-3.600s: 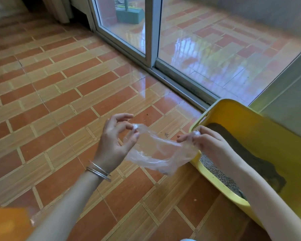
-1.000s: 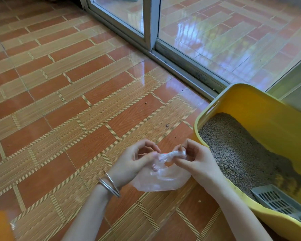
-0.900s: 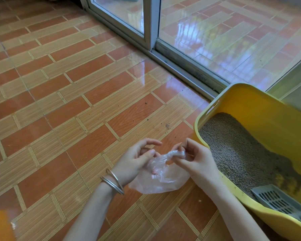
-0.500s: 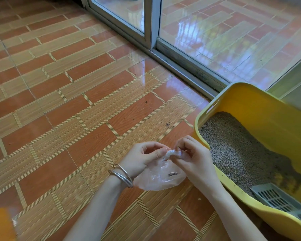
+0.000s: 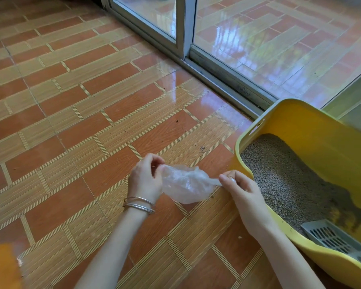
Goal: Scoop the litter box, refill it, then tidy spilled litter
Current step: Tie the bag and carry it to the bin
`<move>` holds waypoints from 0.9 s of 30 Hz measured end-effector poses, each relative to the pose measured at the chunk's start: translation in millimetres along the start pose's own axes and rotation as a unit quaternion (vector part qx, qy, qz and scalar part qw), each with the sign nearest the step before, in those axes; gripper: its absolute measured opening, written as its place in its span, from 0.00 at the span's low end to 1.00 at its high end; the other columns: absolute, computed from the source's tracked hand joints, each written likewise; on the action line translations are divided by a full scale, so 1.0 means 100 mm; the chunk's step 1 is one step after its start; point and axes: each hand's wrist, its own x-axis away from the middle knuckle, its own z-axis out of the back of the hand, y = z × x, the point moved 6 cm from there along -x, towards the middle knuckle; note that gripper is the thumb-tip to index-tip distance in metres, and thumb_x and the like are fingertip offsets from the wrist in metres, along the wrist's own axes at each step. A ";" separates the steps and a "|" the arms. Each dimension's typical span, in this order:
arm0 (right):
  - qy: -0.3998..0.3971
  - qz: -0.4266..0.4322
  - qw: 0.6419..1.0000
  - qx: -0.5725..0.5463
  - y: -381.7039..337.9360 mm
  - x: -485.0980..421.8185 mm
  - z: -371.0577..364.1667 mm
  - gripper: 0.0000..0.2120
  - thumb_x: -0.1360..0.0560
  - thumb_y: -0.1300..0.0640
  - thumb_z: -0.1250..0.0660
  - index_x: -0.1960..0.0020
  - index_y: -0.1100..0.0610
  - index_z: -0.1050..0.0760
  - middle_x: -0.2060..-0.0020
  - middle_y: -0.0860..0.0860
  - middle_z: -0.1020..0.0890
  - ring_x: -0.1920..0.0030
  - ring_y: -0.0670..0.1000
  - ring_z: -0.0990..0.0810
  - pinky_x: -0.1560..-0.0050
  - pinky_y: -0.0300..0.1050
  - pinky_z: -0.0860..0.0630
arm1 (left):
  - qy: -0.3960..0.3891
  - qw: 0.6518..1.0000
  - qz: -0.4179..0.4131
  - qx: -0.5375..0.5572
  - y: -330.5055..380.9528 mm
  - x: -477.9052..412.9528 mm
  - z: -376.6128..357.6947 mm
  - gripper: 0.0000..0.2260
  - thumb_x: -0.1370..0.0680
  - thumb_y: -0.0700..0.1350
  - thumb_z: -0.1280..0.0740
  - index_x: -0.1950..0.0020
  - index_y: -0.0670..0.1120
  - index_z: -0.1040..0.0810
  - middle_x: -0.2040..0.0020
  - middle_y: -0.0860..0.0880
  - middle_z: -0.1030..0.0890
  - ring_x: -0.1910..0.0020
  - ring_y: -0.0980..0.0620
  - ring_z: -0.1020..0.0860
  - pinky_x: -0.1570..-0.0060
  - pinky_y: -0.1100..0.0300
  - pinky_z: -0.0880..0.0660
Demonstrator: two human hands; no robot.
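The hands have drawn apart since half a second ago, stretching the plastic bag (image 5: 186,184) between them; the left hand (image 5: 146,180) pinches its bunched end in curled fingers (image 5: 152,161), the right hand (image 5: 241,192) pinches its twisted tip; the bag's long axis runs nine to three; the litter box (image 5: 241,147) lies at three o'clock, nearer the right hand; its scoop (image 5: 331,239), at five o'clock, is cut off by the frame; whether the bag's mouth is open I cannot tell.

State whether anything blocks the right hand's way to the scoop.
Nothing visible blocks it: the scoop lies uncovered on the litter in the yellow box. But the right hand and left hand pinch the plastic bag.
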 end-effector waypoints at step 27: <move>-0.091 0.081 0.968 0.217 -0.83 -0.38 -0.48 0.09 0.33 0.58 0.24 0.53 0.51 0.19 0.69 0.43 0.22 0.70 0.42 0.27 0.66 0.34 0.30 | -0.169 0.959 -0.025 0.225 0.75 -0.10 0.29 0.09 0.31 0.38 0.25 0.55 0.47 0.21 0.62 0.52 0.17 0.58 0.56 0.18 0.56 0.65 0.23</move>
